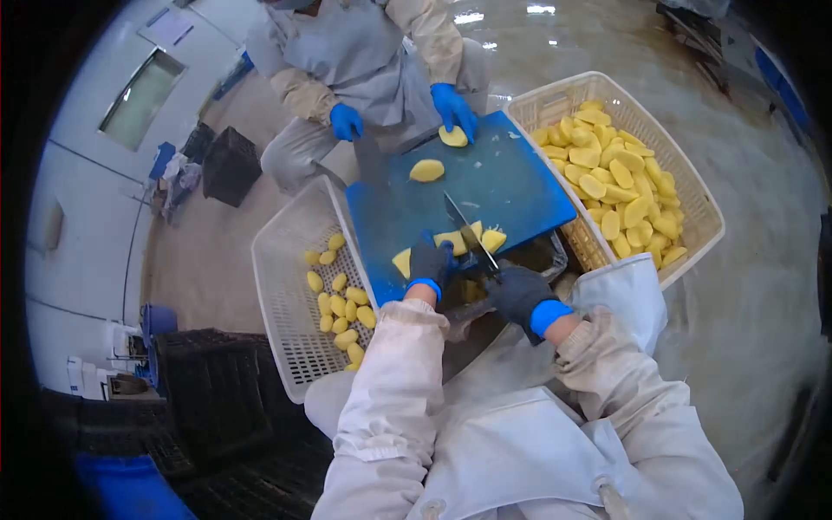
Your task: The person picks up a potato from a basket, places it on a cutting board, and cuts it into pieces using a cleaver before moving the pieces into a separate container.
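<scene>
My left hand (430,261), in a dark glove with a blue cuff, is closed on a potato piece (451,242) near the front edge of the blue cutting board (381,217). My right hand (518,295), gloved alike, grips the handle of a knife (469,227); its blade lies across the board beside that piece. Another cut piece (493,240) sits right of the blade, and one more (402,262) left of my left hand. Farther up the board is a peeled potato (426,170).
Across the board a co-worker (347,52) in blue gloves holds a knife (371,160) and a potato half (452,136). A crate of cut potatoes (706,204) stands right, a crate of whole ones (273,295) left. Black crates (212,390) are at lower left.
</scene>
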`<state>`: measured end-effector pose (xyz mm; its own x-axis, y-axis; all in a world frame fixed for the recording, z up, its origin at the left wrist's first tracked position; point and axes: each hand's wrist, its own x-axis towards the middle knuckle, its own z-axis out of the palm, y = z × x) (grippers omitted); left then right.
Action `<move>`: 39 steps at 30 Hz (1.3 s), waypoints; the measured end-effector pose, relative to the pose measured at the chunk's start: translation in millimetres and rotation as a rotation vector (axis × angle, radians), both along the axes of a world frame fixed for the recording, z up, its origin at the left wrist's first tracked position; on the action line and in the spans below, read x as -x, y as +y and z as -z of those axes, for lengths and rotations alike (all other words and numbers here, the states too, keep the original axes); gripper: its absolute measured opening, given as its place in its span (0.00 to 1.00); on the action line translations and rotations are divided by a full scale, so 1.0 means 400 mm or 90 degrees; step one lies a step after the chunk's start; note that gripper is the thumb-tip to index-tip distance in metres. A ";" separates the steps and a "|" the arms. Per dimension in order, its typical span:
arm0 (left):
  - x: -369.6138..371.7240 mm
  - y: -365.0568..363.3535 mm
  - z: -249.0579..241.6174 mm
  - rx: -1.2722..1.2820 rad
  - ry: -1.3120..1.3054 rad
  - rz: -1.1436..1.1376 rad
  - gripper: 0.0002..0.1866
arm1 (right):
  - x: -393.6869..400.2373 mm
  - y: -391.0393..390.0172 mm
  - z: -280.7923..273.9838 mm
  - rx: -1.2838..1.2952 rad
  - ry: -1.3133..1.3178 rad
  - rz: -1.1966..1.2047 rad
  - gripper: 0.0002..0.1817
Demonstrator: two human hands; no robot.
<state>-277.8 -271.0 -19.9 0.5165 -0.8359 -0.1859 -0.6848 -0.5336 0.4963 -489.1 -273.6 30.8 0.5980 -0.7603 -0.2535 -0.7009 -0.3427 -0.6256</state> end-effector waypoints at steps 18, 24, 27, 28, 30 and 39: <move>0.030 0.136 -0.099 0.117 -0.350 0.116 0.28 | 0.145 -0.024 -0.012 -0.334 -0.446 0.278 0.12; -0.040 0.136 0.016 0.113 -0.095 0.063 0.32 | 0.150 -0.032 -0.040 -0.375 -0.490 0.342 0.10; 0.005 0.087 -0.029 -0.147 0.156 0.062 0.36 | 0.150 -0.034 -0.046 -0.422 -0.529 0.369 0.10; 0.033 0.072 -0.042 -0.149 0.157 0.067 0.36 | 0.146 -0.032 -0.024 -0.376 -0.551 0.366 0.10; 0.097 0.035 -0.055 0.158 -0.094 0.106 0.38 | 0.149 -0.024 -0.020 -0.323 -0.571 0.365 0.09; 0.177 -0.160 -0.001 -0.054 -0.214 0.289 0.22 | 0.152 -0.008 -0.063 -0.385 -0.627 0.393 0.12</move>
